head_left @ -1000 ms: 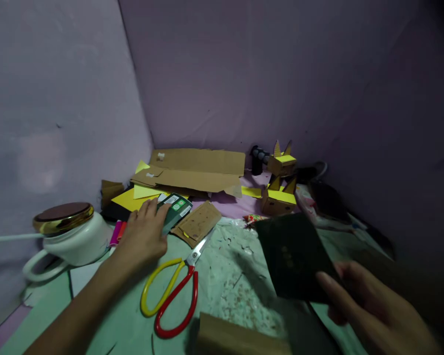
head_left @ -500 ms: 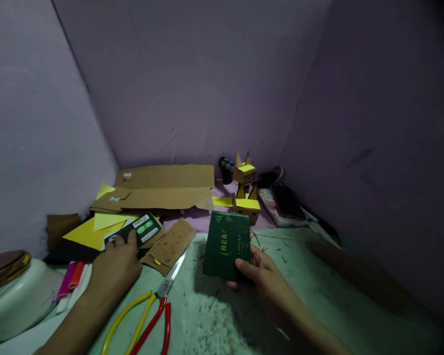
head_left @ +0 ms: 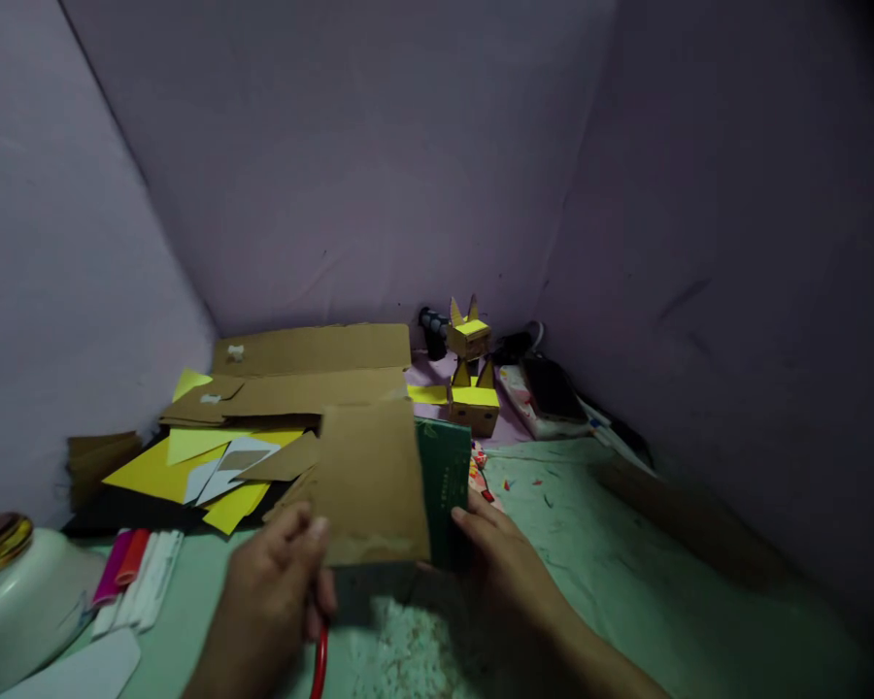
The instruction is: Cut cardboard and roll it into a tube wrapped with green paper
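A plain brown cardboard piece [head_left: 371, 485] is upright in front of me, its left lower edge pinched in my left hand [head_left: 281, 578]. It overlaps a dark green cardboard piece [head_left: 444, 476] with gold print. My right hand [head_left: 499, 549] grips that green piece by its lower right side, thumb on the front. Whether the two pieces touch I cannot tell. Below my left hand shows one red handle [head_left: 320, 665] of the scissors; their other parts are hidden behind the hand and cardboard.
At the back lie a long folded cardboard sheet [head_left: 320, 364] and yellow paper [head_left: 146, 471]. Two small eared cardboard boxes stand right of it, the front one [head_left: 473, 416] yellow-topped. A phone [head_left: 554, 388] lies further right. Markers [head_left: 142, 582] and a white rounded container [head_left: 29, 602] sit left.
My left hand has lifted a cardboard piece from the pile and brought it right, in front of the green one. The card with green and white labels no longer shows on the pile.
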Motion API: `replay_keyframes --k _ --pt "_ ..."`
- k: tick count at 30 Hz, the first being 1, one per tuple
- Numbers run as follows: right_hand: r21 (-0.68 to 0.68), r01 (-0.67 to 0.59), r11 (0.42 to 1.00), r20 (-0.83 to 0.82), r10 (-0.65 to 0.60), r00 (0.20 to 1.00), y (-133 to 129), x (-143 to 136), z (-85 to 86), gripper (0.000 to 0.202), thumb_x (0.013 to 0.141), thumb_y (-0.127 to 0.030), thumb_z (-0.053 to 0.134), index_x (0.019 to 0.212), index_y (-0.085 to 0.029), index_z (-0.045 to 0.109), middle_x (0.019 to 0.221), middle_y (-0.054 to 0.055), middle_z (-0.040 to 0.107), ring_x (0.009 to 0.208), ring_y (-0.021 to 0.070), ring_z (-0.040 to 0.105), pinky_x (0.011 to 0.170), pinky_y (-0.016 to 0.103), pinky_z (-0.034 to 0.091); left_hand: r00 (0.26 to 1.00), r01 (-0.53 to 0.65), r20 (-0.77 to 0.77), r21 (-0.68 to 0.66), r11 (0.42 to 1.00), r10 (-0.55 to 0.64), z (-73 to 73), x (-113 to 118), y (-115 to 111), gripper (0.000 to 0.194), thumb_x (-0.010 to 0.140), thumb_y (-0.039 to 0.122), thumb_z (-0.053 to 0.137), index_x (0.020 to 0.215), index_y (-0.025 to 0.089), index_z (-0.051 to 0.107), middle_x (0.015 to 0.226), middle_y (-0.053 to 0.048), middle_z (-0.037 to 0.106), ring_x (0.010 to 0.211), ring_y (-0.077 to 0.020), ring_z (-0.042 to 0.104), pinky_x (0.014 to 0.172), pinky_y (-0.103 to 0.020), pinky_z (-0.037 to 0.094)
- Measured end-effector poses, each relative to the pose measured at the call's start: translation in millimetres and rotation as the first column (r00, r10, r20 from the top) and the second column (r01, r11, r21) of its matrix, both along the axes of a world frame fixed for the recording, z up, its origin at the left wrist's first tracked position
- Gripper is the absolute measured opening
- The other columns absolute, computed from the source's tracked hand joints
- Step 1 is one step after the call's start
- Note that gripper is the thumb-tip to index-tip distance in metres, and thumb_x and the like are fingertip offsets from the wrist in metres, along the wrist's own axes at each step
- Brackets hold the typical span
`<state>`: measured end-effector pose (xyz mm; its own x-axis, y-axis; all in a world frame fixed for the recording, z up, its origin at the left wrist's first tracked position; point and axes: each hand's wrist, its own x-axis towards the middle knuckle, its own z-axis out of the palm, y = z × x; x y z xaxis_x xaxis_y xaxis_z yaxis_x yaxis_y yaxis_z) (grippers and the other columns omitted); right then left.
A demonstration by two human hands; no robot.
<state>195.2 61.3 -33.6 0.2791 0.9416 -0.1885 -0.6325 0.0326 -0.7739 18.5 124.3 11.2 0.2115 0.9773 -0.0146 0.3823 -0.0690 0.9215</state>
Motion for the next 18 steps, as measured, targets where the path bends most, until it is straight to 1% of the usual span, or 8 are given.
replay_keyframes --k 1,3,5,7,11,13,16,18 --pt "0.025 -0.015 1.000 0.026 0.015 1.000 -3 0 0.4 0.035 0.074 -0.032 0.067 0.108 -0.023 0.064 0.106 0.006 0.071 0.094 0.0249 0.066 0.077 0.039 0.053 1.000 0.022 0.006 -0.053 0.998 -0.021 -6.3 10 -7 0.030 0.085 0.050 0.037 0.080 0.022 0.047 0.037 0.009 0.044 0.026 -0.0087 0.031 0.033 -0.018 0.020" --pt "0.058 -0.039 0.998 0.106 0.032 0.994 -7 0 -0.1 0.032 0.077 -0.037 0.068 0.104 -0.021 0.067 0.109 0.007 0.070 0.105 0.0262 0.062 0.086 0.039 0.049 0.999 0.034 0.001 -0.109 0.993 -0.034 -17.1 22 -15 0.027 0.083 0.047 0.040 0.075 0.022 0.045 0.036 0.010 0.043 0.027 -0.0082 0.029 0.033 -0.017 0.018" --pt "0.055 -0.055 0.997 0.161 0.046 0.986 -11 0 -2.0 0.033 0.080 -0.042 0.066 0.104 -0.020 0.068 0.108 0.009 0.070 0.109 0.0268 0.060 0.091 0.040 0.046 0.997 0.078 -0.014 -0.096 0.992 -0.080 -24.5 24 -16 0.026 0.082 0.046 0.043 0.071 0.023 0.045 0.036 0.009 0.042 0.031 -0.0093 0.031 0.035 -0.019 0.021" --pt "0.045 -0.071 0.996 0.141 0.063 0.988 -13 -1 -3.5 0.035 0.082 -0.045 0.064 0.106 -0.020 0.067 0.103 0.009 0.071 0.106 0.0270 0.061 0.092 0.042 0.045 0.988 0.139 -0.066 -0.035 0.990 -0.141 -28.5 20 -13 0.029 0.081 0.046 0.045 0.064 0.023 0.042 0.037 0.008 0.040 0.035 -0.0107 0.033 0.038 -0.021 0.023" --pt "0.082 -0.106 0.991 0.121 0.096 0.988 -13 -6 1.1 0.037 0.085 -0.047 0.060 0.106 -0.018 0.067 0.098 0.009 0.071 0.099 0.0269 0.064 0.091 0.043 0.045 0.957 0.183 -0.247 0.114 0.976 -0.151 -29.2 12 -8 0.037 0.082 0.044 0.043 0.055 0.025 0.028 0.045 0.007 0.031 0.044 -0.0128 0.034 0.046 -0.025 0.023" --pt "0.121 -0.146 0.982 0.139 0.129 0.982 -13 -8 6.0 0.040 0.084 -0.049 0.059 0.106 -0.017 0.067 0.097 0.010 0.071 0.098 0.0272 0.064 0.090 0.043 0.045 0.925 0.236 -0.339 0.151 0.960 -0.173 -27.3 10 -7 0.038 0.083 0.045 0.041 0.054 0.025 0.027 0.048 0.006 0.030 0.046 -0.0135 0.033 0.048 -0.026 0.023" --pt "0.148 -0.168 0.975 0.225 0.132 0.965 -13 -7 9.6 0.040 0.082 -0.048 0.063 0.108 -0.018 0.066 0.100 0.010 0.070 0.099 0.0266 0.063 0.091 0.042 0.044 0.858 0.304 -0.477 0.169 0.938 -0.192 -23.3 8 -5 0.038 0.084 0.044 0.036 0.053 0.024 0.029 0.048 0.004 0.035 0.047 -0.0149 0.035 0.050 -0.028 0.024" --pt "0.137 -0.159 0.978 0.288 0.114 0.951 -13 -4 7.2 0.037 0.082 -0.045 0.065 0.108 -0.019 0.066 0.102 0.009 0.070 0.102 0.0264 0.062 0.092 0.042 0.044 0.822 0.311 -0.546 0.195 0.930 -0.160 -20.2 6 -2 0.038 0.083 0.043 0.037 0.051 0.024 0.031 0.047 0.002 0.039 0.048 -0.0159 0.039 0.052 -0.029 0.025"
